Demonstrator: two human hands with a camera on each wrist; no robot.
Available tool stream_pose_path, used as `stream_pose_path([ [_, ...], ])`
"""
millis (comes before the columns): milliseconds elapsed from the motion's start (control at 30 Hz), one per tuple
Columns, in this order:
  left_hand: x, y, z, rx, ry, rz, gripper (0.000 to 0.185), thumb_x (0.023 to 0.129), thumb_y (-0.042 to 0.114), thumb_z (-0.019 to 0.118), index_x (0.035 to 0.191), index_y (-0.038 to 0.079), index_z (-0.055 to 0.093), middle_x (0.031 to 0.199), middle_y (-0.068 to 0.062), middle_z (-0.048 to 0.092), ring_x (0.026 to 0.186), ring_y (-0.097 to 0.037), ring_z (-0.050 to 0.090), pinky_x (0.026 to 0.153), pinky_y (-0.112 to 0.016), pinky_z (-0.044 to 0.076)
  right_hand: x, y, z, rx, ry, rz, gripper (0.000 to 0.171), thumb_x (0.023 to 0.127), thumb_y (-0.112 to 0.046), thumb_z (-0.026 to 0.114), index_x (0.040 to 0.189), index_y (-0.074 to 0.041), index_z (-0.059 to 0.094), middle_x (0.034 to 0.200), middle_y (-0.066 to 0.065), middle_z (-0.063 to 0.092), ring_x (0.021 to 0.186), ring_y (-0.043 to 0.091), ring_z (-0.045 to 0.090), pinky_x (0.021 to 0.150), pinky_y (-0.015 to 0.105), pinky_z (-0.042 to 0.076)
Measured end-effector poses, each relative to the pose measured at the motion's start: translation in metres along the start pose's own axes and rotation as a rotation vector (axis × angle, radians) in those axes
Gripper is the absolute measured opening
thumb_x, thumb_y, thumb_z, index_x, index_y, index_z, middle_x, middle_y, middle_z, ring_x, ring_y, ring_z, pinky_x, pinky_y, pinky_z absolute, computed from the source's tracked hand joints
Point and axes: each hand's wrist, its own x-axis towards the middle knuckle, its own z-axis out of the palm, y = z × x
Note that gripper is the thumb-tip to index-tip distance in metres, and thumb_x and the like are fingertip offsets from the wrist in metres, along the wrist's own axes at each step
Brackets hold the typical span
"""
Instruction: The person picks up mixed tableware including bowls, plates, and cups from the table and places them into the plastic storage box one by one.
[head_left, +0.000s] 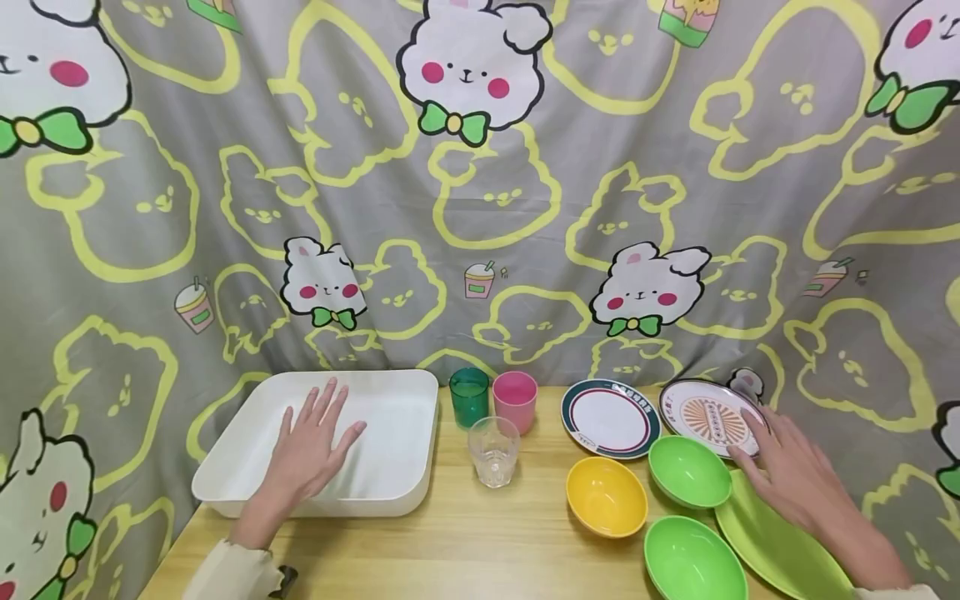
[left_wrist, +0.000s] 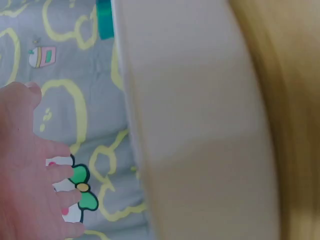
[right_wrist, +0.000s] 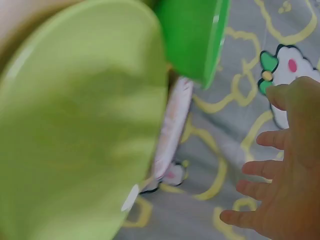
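Observation:
My left hand (head_left: 306, 450) hovers over the white rectangular basin (head_left: 390, 507) with its fingers spread and nothing held. In the left wrist view the basin's outer wall (left_wrist: 200, 130) runs beside that hand. My right hand (head_left: 798, 475) is held palm down with straight fingers above the lime-green oval plate (head_left: 765, 533), its fingertips overlapping the white plate with an orange sunburst (head_left: 705, 417) in the head view. The right wrist view shows the lime-green plate (right_wrist: 80, 130) below and left of the spread fingers. Both hands are bare and hold nothing.
A green cup (head_left: 469, 400), a pink cup (head_left: 515, 404) and a clear glass (head_left: 495, 454) stand mid-table. To their right are a dark-rimmed white plate (head_left: 611, 419), a yellow bowl (head_left: 606, 497) and two green bowls (head_left: 690, 472). A patterned curtain (head_left: 465, 208) hangs behind.

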Motion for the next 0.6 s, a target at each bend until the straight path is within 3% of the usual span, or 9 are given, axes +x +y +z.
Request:
stream_pose_path([
  [233,-0.016,0.017,0.016,0.000,0.063,0.070,0.063,0.106,0.047,0.050,0.154,0.006,0.046,0.158,-0.022,0.040,0.142,-0.047,0.037,0.112,-0.072,0.027,-0.025,0.028,0.008,0.026,-0.080,0.103,0.067,0.105,-0.034,0.057,0.150,0.010,0.034,0.135,0.048,0.036,0.116,0.066,0.039,0.087,0.082,0.036],
  [400,-0.024,0.031,0.031,-0.004,0.060,0.099,0.063,0.105,0.047,0.051,0.153,0.008,0.047,0.157,-0.019,0.043,0.142,-0.045,0.039,0.112,-0.070,0.031,-0.037,0.045,0.017,0.039,-0.105,0.130,0.073,0.104,-0.033,0.059,0.156,0.007,0.026,0.131,0.048,0.040,0.112,0.068,0.042,0.085,0.082,0.036],
  [600,-0.033,0.049,0.045,-0.004,0.054,0.122,0.063,0.104,0.050,0.052,0.152,0.009,0.050,0.156,-0.014,0.046,0.141,-0.042,0.042,0.112,-0.068,0.033,-0.041,0.057,0.021,0.035,-0.292,0.212,0.074,0.107,-0.041,0.052,0.146,0.018,0.032,0.133,0.049,0.036,0.112,0.072,0.039,0.085,0.083,0.037],
])
